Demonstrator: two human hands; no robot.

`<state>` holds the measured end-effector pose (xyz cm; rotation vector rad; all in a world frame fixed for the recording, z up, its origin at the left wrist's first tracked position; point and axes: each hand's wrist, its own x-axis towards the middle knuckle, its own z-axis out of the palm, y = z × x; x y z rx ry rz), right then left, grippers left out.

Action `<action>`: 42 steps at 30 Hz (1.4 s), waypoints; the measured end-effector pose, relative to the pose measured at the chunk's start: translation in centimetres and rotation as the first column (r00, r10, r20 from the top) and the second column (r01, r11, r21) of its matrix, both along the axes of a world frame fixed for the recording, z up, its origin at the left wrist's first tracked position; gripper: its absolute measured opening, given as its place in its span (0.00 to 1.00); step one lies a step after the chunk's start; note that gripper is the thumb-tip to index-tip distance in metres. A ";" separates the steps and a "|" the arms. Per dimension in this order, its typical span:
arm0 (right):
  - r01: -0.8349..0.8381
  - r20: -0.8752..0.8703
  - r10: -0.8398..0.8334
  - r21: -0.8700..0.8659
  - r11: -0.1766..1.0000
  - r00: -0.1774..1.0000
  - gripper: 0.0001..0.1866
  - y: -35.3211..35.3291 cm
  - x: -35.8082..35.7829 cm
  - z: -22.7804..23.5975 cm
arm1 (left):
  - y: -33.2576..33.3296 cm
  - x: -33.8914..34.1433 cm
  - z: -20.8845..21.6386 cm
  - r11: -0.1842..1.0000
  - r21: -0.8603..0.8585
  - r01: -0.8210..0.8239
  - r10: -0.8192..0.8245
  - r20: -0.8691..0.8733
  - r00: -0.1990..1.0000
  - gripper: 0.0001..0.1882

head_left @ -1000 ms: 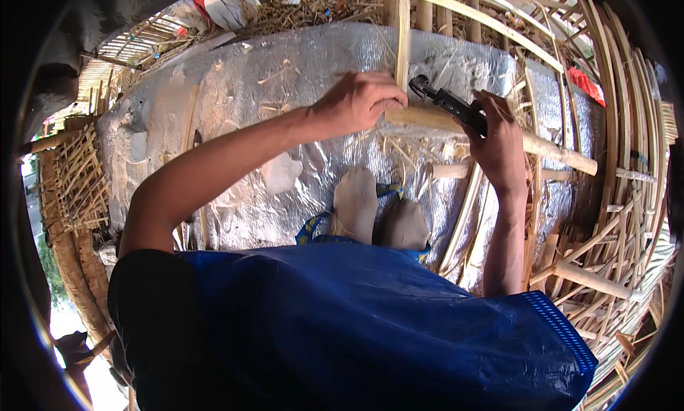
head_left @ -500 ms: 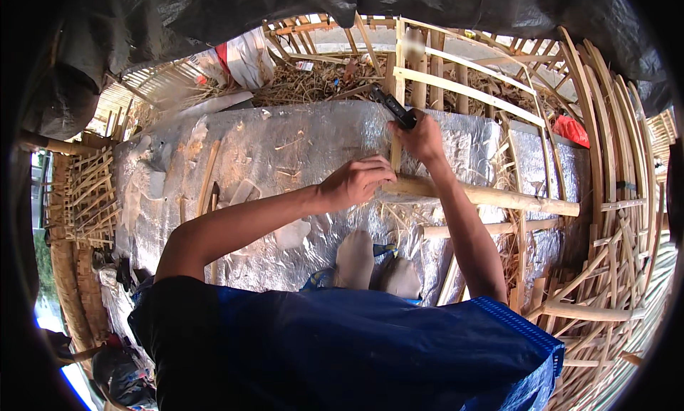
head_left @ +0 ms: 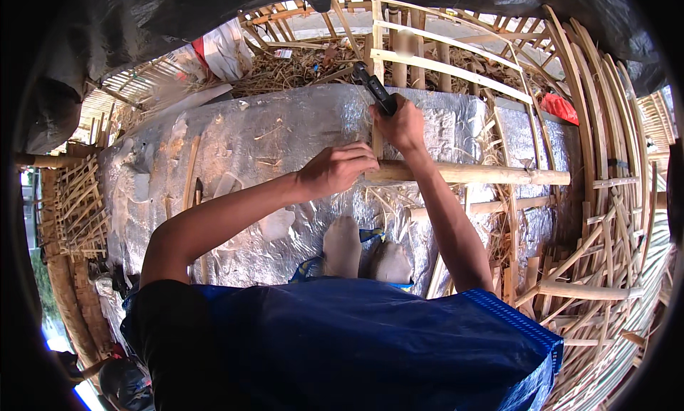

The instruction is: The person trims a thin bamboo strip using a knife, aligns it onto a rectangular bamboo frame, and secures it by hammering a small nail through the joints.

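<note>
My right hand [head_left: 401,126] is wrapped round a black, long-bodied hand tool [head_left: 375,88], whose head points away to the far left. Under it runs a pale bamboo strip [head_left: 377,33], part of a slatted frame [head_left: 456,68]. The strip's near end meets a round wooden pole [head_left: 484,173] that lies crosswise. At the pole's left end my left hand [head_left: 338,170] is closed, fingertips curled together against the joint. What the left fingers pinch is hidden.
Foil-faced sheeting [head_left: 285,137] covers the surface before me, with loose strips [head_left: 191,172] on its left. Upright bamboo slats [head_left: 605,105] and a stack of strips [head_left: 591,290] crowd the right. A red bag [head_left: 559,108] lies far right. My feet [head_left: 342,247] stand below the pole.
The whole view has shifted slightly, so everything sits a little further left and up. Both hands keep their places at the strip and pole; the tool stays in my right hand.
</note>
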<state>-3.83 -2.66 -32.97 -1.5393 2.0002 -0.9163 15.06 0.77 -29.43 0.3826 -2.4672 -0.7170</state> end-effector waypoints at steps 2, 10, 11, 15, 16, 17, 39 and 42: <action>-0.015 0.019 0.015 -0.020 1.000 1.000 0.19 0.2 -0.2 -0.3 | 0.1 -0.2 0.0 0.999 0.033 0.007 -0.008 0.004 1.000 0.11; -0.090 -0.022 0.088 -0.186 0.978 0.996 0.18 2.5 -1.6 2.5 | 0.0 0.4 -0.5 0.998 0.068 -0.016 0.016 -0.005 1.000 0.12; -0.088 0.001 0.089 -0.154 0.984 0.996 0.19 3.6 -2.1 4.0 | 0.0 0.5 -0.5 0.998 0.068 -0.016 0.017 -0.010 1.000 0.12; -0.128 0.018 0.127 0.084 0.988 0.992 0.26 9.4 -5.3 7.4 | 0.0 0.2 -0.3 0.996 0.087 -0.017 0.017 0.012 1.000 0.11; -0.163 0.034 0.160 0.124 0.979 0.987 0.26 10.8 -5.8 7.8 | 0.1 0.2 -0.4 0.997 0.077 -0.018 0.016 0.027 0.999 0.11; -0.197 0.050 0.199 -0.042 0.979 0.979 0.26 11.9 -6.6 6.4 | 0.0 0.0 -0.2 0.997 0.079 -0.016 0.014 0.020 1.000 0.11; -0.234 -0.061 0.227 -0.154 0.960 0.972 0.21 14.5 -5.1 3.9 | 0.3 0.3 -1.2 0.997 0.038 -0.068 0.068 0.005 0.998 0.04; -0.195 -0.007 0.196 -0.143 0.970 0.981 0.23 14.7 -4.8 3.8 | 0.3 0.4 -1.0 0.998 0.011 -0.056 0.056 -0.020 0.998 0.06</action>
